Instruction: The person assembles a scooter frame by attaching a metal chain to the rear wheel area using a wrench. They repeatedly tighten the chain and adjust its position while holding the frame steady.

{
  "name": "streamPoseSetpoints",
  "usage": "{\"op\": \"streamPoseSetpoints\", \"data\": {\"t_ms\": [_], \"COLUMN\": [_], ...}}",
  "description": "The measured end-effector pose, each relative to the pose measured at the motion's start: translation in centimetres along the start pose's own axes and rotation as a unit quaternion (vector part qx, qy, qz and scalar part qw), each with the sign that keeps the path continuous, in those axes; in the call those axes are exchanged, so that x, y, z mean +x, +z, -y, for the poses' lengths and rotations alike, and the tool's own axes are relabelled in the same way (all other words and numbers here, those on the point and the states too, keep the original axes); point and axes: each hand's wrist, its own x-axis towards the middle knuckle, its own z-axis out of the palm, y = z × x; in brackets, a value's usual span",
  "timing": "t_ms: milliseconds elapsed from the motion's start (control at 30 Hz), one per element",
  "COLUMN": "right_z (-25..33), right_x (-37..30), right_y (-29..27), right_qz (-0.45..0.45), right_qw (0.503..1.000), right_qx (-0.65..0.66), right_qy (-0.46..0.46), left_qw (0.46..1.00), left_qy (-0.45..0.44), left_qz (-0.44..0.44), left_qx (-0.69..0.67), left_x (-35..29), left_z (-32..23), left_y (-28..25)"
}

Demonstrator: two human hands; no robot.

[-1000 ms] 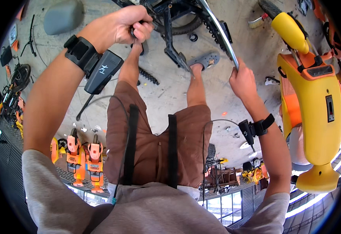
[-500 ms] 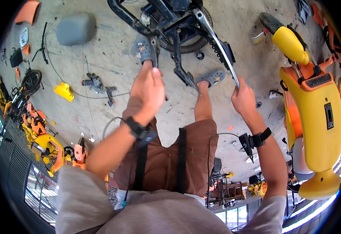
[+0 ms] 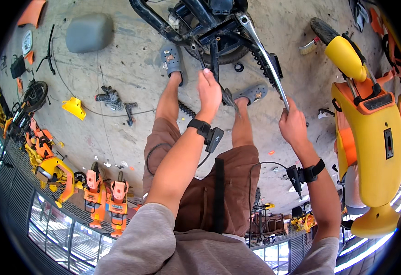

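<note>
A pale, scuffed concrete floor (image 3: pixel 136 82) spreads through the workshop around a person in brown shorts. At the person's right, nearest where I stand to look, is a yellow-and-orange bike body (image 3: pixel 386 183). In front, past the person's feet, the black frame (image 3: pixel 198 11) takes up the top middle, with a tyre (image 3: pixel 235 56) showing beneath it. The feet, in grey clogs (image 3: pixel 171 57), are planted just on the near side of that frame.

Off to the left lies a rounded grey seat (image 3: pixel 89 33), well apart from the hands. A long silver wrench (image 3: pixel 265 59) slants from the frame down to the right hand (image 3: pixel 293 123), which is wrapped firmly around its near end; its far end sits against the frame.

The left hand (image 3: pixel 209 94) is closed too, thumb lying along the top, around the near end of a slim dark tool (image 3: pixel 201 59). The tip of that tool appears to meet the frame's lower left part, though I cannot tell how it is seated.

What has just changed is the left hand: half a second ago it was a blur over the left leg, and now it is further in, close to the frame. The wrench has barely shifted. Both hands are thus at work on the frame, a tool in each.
</note>
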Motion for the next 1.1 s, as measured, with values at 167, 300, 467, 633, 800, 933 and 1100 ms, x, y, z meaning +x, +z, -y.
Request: {"op": "streamPoseSetpoints", "data": {"t_ms": [167, 300, 467, 633, 800, 933, 1100], "right_z": [-0.5, -0.2, -1.4, -1.5, -1.6, -1.5, -1.3], "right_x": [-0.1, -0.2, 0.3, 0.6, 0.4, 0.9, 0.1], "right_y": [0.5, 0.2, 0.7, 0.7, 1.0, 0.8, 1.0], "right_qz": [-0.006, 0.001, -0.013, -0.014, -0.041, -0.016, -0.008], "right_qw": [1.000, 1.000, 1.000, 1.000, 0.999, 1.000, 0.999], "right_qx": [0.007, 0.010, 0.009, -0.011, -0.014, -0.016, -0.032], "right_qy": [-0.002, -0.001, 0.000, -0.019, -0.027, -0.012, 0.010], "left_qw": [0.975, 0.941, 0.732, 0.780, 0.879, 0.969, 0.993], "left_qy": [-0.163, -0.262, -0.528, -0.495, -0.341, -0.145, -0.061], "left_qz": [0.047, 0.124, 0.318, 0.298, 0.324, 0.193, 0.093], "left_qx": [-0.145, -0.176, -0.289, -0.241, -0.081, 0.051, -0.039], "left_x": [-1.3, -1.2, 6.2, 5.5, 1.9, -1.3, -3.1], "left_z": [-5.5, -8.5, -17.3, -16.6, -16.8, -14.1, -5.7], "left_y": [0.8, -2.6, -10.8, -11.1, -14.6, -15.1, -9.7]}}
